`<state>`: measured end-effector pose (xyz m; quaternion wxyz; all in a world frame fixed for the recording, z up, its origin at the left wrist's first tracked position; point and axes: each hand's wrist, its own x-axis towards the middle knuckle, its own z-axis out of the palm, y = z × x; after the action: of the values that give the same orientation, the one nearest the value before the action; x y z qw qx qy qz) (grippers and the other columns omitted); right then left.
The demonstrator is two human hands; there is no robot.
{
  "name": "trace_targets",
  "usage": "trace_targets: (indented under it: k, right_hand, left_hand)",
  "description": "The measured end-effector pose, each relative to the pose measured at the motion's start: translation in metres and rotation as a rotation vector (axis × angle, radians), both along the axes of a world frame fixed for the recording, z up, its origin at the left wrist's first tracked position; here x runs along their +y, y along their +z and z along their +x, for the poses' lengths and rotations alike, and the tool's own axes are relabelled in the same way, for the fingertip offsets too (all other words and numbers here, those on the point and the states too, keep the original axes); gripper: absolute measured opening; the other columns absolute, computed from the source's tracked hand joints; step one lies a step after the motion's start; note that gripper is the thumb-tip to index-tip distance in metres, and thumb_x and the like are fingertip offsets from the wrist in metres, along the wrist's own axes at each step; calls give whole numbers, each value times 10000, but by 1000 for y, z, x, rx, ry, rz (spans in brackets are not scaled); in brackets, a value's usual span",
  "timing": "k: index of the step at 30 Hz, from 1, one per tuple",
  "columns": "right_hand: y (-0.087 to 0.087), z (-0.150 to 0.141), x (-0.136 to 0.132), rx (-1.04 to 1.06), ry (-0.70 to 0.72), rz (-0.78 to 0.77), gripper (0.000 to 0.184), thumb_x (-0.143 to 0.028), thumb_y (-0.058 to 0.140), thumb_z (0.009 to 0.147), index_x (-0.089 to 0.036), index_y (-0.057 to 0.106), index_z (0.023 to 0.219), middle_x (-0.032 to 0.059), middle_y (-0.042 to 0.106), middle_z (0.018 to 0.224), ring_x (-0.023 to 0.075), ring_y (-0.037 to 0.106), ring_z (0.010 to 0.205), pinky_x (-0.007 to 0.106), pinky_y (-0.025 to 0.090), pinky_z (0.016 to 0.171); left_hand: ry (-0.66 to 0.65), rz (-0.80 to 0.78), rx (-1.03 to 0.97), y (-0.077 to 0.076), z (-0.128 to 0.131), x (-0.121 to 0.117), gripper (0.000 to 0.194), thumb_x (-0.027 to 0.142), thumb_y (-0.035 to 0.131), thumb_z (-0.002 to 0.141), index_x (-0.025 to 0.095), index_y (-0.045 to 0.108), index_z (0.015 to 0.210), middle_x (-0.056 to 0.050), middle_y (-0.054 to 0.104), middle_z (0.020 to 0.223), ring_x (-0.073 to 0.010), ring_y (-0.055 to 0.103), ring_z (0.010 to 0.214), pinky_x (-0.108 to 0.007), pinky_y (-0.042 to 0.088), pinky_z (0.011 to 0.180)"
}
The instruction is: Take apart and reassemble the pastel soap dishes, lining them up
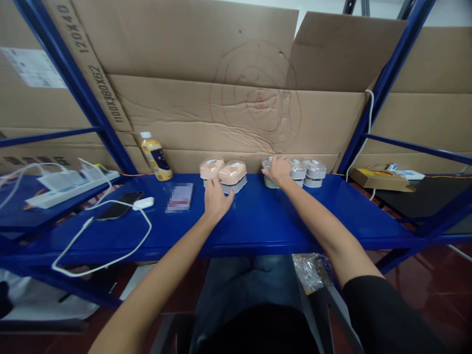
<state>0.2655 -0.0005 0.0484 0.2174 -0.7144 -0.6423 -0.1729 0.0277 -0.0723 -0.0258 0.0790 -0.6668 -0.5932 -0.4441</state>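
Observation:
Two small rounded plastic boxes with peach lids stand side by side near the back of the blue shelf: a left peach-lidded box (211, 167) and a right peach-lidded box (232, 171) with a grey lower part. My left hand (217, 200) is at their front, fingertips against the left one and thumb held apart. Farther right, my right hand (278, 172) is closed around a greenish box (271, 183), partly covering it. Beside that hand stand two grey boxes, a nearer grey box (298, 171) and an outer grey box (314, 173), both with pale lids.
On the left are a yellow drink bottle (157, 158), a blurred flat pack (180, 197), a dark phone (120, 205), a white cable (138, 248) and a power strip (73, 189). Cardboard (184, 108) closes the back. Blue posts flank the shelf (258, 223).

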Motion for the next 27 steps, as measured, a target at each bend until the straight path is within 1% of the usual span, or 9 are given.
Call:
trace_targets:
  k: [4, 9, 13, 15, 18, 21, 23, 25, 27]
  right_hand:
    - [-9, -1, 14, -13, -30, -9, 760, -551, 705, 878, 31, 589, 1353, 357, 576, 1344, 443, 529, 1231, 510, 413, 985]
    - [-17, 3, 22, 86, 104, 55, 569, -542, 666, 905, -75, 711, 1226, 306, 583, 1358, 482, 427, 1329, 660, 314, 1068]
    - [-20, 6, 14, 166, 218, 203, 714, -673, 633, 873, -61, 694, 1236, 324, 582, 1329, 512, 426, 1313, 717, 303, 1077]
    - [-17, 17, 4, 166, 258, 279, 767, -710, 564, 896, -49, 666, 1272, 323, 571, 1351, 512, 418, 1328, 721, 304, 1089]
    - [-8, 64, -9, 204, 192, 419, 691, -651, 462, 970, -84, 630, 1329, 282, 517, 1455, 478, 381, 1398, 703, 285, 1132]
    - [-6, 140, -11, 439, -96, 550, 651, -596, 393, 1015, -100, 598, 1382, 274, 483, 1479, 434, 394, 1423, 656, 297, 1152]
    - [-15, 191, -7, 656, -247, 518, 673, -607, 395, 1016, -93, 586, 1407, 286, 500, 1463, 418, 462, 1391, 616, 343, 1145]
    - [-30, 228, -2, 846, -221, 380, 697, -617, 384, 1019, -66, 618, 1375, 296, 583, 1381, 407, 549, 1324, 579, 392, 1126]
    - [-46, 245, 3, 901, -118, 325, 718, -619, 331, 1036, -47, 670, 1307, 280, 663, 1293, 377, 607, 1266, 525, 430, 1110]
  left_hand:
    - [84, -156, -19, 2, -4, 6, 498, 331, 709, 850, 124, 476, 1238, -208, 561, 1252, -394, 545, 1277, -538, 475, 1078]
    - [104, -263, 1, 5, -2, 15, 683, 414, 753, 864, 84, 423, 1362, -277, 576, 1331, -430, 557, 1319, -529, 482, 1066]
    - [71, -332, 49, 5, 1, 21, 799, 472, 758, 874, 43, 373, 1427, -319, 612, 1315, -452, 596, 1308, -504, 503, 1041]
    - [69, -353, 38, 6, 2, 23, 806, 480, 737, 895, 34, 350, 1442, -330, 628, 1307, -453, 619, 1291, -492, 521, 1015]
    - [53, -355, -4, 7, 2, 25, 759, 474, 713, 916, 63, 343, 1437, -316, 652, 1304, -441, 661, 1245, -484, 542, 983]
    - [52, -355, -16, 10, 1, 26, 737, 492, 727, 902, 93, 369, 1408, -304, 646, 1331, -441, 659, 1253, -486, 549, 979]
    - [58, -362, -16, 12, 1, 28, 730, 494, 731, 899, 91, 379, 1396, -307, 642, 1340, -444, 651, 1265, -492, 548, 984]
    - [61, -363, -23, 15, 2, 29, 716, 477, 726, 909, 83, 376, 1393, -310, 647, 1333, -442, 654, 1260, -494, 548, 986]
    - [58, -354, -35, 17, 4, 30, 711, 462, 730, 913, 77, 371, 1392, -310, 650, 1329, -436, 656, 1258, -489, 550, 986]
